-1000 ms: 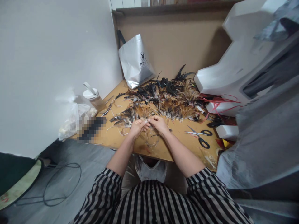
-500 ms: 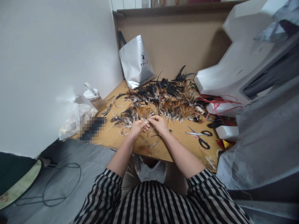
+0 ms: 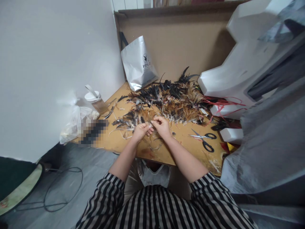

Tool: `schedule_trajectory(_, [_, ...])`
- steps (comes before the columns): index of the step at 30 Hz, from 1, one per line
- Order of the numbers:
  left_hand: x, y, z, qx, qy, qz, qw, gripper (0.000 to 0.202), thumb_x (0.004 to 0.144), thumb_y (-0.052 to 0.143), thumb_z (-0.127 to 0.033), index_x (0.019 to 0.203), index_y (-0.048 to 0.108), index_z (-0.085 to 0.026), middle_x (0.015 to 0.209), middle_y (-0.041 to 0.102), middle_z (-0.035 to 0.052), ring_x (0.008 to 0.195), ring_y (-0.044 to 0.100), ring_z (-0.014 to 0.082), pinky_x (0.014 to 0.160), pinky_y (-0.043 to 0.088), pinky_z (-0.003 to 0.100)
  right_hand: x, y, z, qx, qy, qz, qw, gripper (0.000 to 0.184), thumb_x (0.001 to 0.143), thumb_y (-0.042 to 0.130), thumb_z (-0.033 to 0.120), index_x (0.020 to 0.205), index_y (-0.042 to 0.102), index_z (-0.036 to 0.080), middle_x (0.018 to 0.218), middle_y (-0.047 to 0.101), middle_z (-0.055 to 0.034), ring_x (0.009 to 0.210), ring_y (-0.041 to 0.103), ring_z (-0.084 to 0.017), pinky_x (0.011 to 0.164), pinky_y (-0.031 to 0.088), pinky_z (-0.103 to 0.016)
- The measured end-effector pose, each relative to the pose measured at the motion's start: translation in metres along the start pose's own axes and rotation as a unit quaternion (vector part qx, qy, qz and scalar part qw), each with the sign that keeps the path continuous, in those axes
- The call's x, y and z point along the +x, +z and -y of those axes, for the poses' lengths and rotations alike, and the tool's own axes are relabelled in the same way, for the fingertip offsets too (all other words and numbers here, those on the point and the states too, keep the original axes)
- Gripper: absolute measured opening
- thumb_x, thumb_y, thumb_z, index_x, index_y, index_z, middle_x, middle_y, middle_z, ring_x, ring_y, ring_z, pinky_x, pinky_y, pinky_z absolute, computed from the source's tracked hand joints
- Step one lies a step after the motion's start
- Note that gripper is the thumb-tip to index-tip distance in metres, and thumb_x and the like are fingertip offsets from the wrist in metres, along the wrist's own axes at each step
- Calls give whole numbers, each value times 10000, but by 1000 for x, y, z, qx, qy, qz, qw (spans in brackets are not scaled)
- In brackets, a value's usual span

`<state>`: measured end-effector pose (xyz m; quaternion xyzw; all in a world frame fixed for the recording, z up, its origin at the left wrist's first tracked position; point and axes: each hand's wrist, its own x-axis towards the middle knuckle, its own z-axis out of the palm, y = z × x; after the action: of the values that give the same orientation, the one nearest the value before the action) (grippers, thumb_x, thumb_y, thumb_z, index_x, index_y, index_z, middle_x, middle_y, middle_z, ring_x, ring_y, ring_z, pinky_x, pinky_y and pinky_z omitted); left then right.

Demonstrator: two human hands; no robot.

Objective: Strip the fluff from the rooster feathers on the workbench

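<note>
Close together at the middle of the table's near side, my two hands work with their fingertips almost touching. My left hand (image 3: 142, 131) is closed in a pinch on the pale quill ends of some feathers, whose tips point away from me. Thumb and forefinger of my right hand (image 3: 163, 126) are pinched at the same quills, though the exact feather there is too small to make out. Brown and black feathers (image 3: 130, 118) lie just beyond my left hand. Behind them spreads a larger heap of brown feathers (image 3: 182, 111) and black feathers (image 3: 152, 93).
Black-handled scissors (image 3: 205, 140) lie spread at the right. Red ribbons (image 3: 224, 103) trail beside a white machine body (image 3: 221, 79). A silver bag (image 3: 139, 63) leans at the back. On the left are a lidded jar (image 3: 97, 101) and a plastic bag (image 3: 71, 124).
Both hands stay in nearly the same place, still pinched together. The brown feathers just beyond the fingers show less, and a small dark feather now shows there.
</note>
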<state>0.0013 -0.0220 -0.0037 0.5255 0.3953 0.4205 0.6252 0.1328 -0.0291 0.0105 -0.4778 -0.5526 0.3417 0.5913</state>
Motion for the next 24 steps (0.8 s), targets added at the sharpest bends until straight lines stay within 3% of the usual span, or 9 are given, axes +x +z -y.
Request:
schedule_trajectory(7, [-2,-3,-1,-60,7,-27,998,278,645,638,-366,678,605,-92,601,617,51,454,491,57,444,350,178,3,-1,-1,79,48,13,996,233,642,592,391,601,516,175,503,420,42,466,337,-73,460,273,-213])
schedule_trajectory(15, [-2,-5,-3,-77,-13,-26,997,270,629,654,-361,662,610,-97,556,584,34,444,474,51,428,337,169,3,-3,0,171,125,55,976,304,587,646,409,764,580,170,540,492,36,432,363,-60,433,280,-206])
schedule_trajectory(19, [-3,-5,-4,-83,-19,-21,996,280,630,649,-377,642,609,-100,519,565,29,430,460,51,424,332,172,3,-4,1,159,133,85,975,298,557,665,391,742,591,169,567,530,27,472,408,-69,480,334,-214])
schedule_trajectory(24, [-4,-4,-5,-74,-8,-12,997,274,629,653,-368,634,605,-98,529,582,36,433,470,53,431,340,174,1,-1,6,92,113,75,986,245,555,658,375,645,576,163,594,561,10,546,462,-91,558,374,-233])
